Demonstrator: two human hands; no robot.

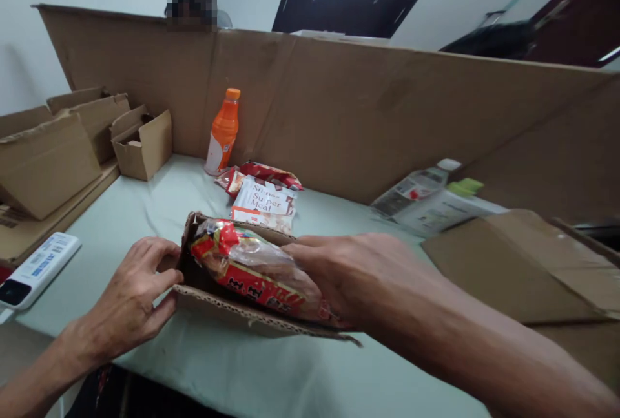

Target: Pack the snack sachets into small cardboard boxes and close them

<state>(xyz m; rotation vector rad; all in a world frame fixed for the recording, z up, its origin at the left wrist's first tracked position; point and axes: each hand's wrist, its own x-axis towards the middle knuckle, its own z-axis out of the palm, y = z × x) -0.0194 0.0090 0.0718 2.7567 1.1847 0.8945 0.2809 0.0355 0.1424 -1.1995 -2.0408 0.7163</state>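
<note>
In front of me an open cardboard box [213,302] sits on the table, its top edge ragged. My left hand [133,289] pinches the box's left end between thumb and fingers. A red and clear snack bag [256,272] with dark printed characters lies tilted inside the box, partly above the rim. My right hand [346,276] is closed on the bag's right end, and its fingertips are partly hidden. Just behind the box lie a white pouch [265,197] printed "Super Meal" and a red snack packet [274,174].
An orange drink bottle [225,130] stands against the cardboard wall [368,114]. Small cardboard boxes [143,146] line the left side, near a white power bank [41,269]. At right are a clear bottle [411,185], a white pack with a green cap [436,208] and a larger carton [513,269].
</note>
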